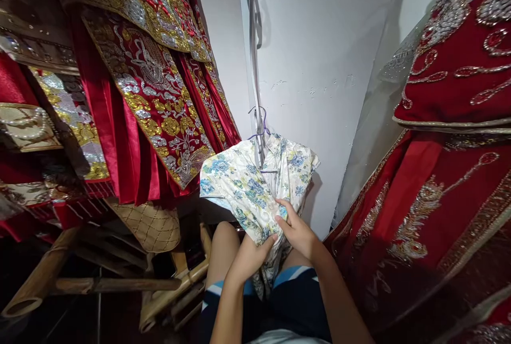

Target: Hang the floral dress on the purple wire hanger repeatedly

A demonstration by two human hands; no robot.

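A white short-sleeved garment with blue and yellow flowers (pixel 247 184) hangs on a purple hanger (pixel 265 120) from a metal rail (pixel 252 40) on the wall. My left hand (pixel 253 259) grips the garment's lower front, its thumb on top and its other fingers hidden behind the cloth. Just to the right, my right hand (pixel 295 229) pinches the front between thumb and forefinger. The lower part of the garment falls between my knees.
Red robes with gold and silver embroidery (pixel 171 104) hang on the left. Another beaded red dress (pixel 447 189) hangs close on the right. Bamboo furniture (pixel 120 284) stands at the lower left, with a dark phone-like object (pixel 194 253) on it.
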